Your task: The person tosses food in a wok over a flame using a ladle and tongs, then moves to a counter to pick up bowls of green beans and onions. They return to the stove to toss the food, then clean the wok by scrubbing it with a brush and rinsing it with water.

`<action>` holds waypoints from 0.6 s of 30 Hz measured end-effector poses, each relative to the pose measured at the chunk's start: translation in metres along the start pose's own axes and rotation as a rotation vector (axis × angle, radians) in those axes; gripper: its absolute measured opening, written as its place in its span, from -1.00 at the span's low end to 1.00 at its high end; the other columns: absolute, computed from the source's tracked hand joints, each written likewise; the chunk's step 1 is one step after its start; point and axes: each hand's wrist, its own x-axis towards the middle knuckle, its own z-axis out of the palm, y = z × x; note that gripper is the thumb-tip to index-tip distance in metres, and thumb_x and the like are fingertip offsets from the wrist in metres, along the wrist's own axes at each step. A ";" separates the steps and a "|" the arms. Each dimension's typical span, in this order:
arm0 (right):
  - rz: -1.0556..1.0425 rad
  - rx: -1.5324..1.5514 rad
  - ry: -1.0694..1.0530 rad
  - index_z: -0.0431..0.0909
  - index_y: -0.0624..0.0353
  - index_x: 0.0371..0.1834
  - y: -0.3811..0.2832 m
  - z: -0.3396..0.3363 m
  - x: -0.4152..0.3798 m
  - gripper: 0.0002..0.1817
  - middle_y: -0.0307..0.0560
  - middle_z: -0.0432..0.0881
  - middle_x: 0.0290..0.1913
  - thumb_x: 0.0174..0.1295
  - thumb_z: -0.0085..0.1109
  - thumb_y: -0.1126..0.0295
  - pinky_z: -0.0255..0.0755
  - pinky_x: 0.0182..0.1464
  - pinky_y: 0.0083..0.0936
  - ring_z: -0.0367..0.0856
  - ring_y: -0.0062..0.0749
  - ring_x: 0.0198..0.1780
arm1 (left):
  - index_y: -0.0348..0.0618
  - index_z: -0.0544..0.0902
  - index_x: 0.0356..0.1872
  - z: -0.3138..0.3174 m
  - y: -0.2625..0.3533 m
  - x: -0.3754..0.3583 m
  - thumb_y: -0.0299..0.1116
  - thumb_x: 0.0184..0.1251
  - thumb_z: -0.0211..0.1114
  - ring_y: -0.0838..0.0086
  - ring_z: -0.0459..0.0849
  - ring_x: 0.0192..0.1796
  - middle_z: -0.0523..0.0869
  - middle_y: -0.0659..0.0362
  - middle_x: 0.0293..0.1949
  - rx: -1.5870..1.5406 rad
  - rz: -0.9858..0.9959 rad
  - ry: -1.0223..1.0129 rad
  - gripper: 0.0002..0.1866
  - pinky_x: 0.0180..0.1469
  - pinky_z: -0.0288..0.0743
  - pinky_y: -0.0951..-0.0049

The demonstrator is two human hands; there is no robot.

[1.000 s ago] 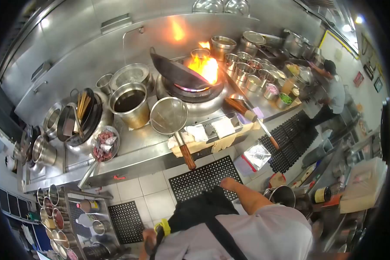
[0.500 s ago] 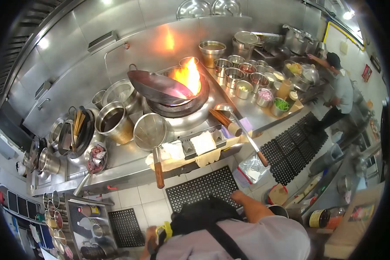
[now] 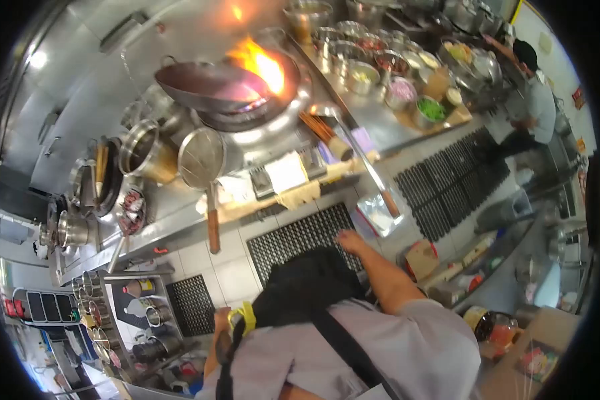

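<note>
My right hand (image 3: 348,240) hangs low in front of the dark apron (image 3: 310,283), apart from the stove; its fingers are too blurred to read. My left hand (image 3: 221,317) is down at my left side next to a bright yellow item (image 3: 245,319); its fingers are partly hidden. Ahead, a dark wok (image 3: 200,90) sits tilted on the burner, with a tall flame (image 3: 265,63) at its right. A wooden-handled strainer (image 3: 202,158) and a long ladle (image 3: 373,172) jut over the counter's front edge. Beside the ladle lies a bamboo brush (image 3: 327,135).
Left of the wok stand a deep metal pot (image 3: 160,163) and a long-handled pan of dark pieces (image 3: 133,210). Several ingredient tins, including chopped greens (image 3: 431,109), stand at right. A co-worker (image 3: 537,100) is farther right. A rubber mat (image 3: 293,230) lies on the floor.
The view has tilted and shifted, so the stove sits higher and farther left. My right arm shows more fully now, the hand still low. The wok remains tilted beside the flame.
</note>
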 end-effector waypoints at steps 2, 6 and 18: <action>0.257 0.367 0.041 0.67 0.21 -0.24 -0.040 -0.026 0.007 -0.73 -0.04 0.72 -0.31 0.19 0.27 0.21 0.52 -0.22 -0.40 0.64 -0.37 -0.30 | -0.34 0.69 -0.28 -0.001 0.002 -0.014 -0.27 0.29 0.19 0.38 0.75 -0.33 0.77 0.04 -0.38 0.118 0.038 -0.072 -0.71 -0.28 0.59 0.38; 0.231 0.458 0.060 0.68 0.20 -0.13 -0.061 -0.055 0.037 -0.67 -0.02 0.74 -0.25 0.16 0.30 0.19 0.54 -0.15 -0.41 0.69 -0.31 -0.24 | -0.33 0.69 -0.29 0.004 0.016 -0.026 -0.27 0.30 0.20 0.39 0.74 -0.34 0.76 0.05 -0.39 -0.316 -0.344 0.027 -0.72 -0.30 0.59 0.38; 0.024 -0.387 0.904 0.54 0.22 -0.11 -0.126 -0.227 -0.001 -0.66 0.13 0.60 -0.21 0.08 0.27 0.28 0.45 -0.05 -0.08 0.58 0.12 -0.10 | -0.25 0.69 -0.29 0.015 0.028 -0.048 -0.27 0.29 0.22 0.44 0.69 -0.43 0.73 0.13 -0.44 -0.652 -0.545 0.235 -0.77 -0.40 0.57 0.40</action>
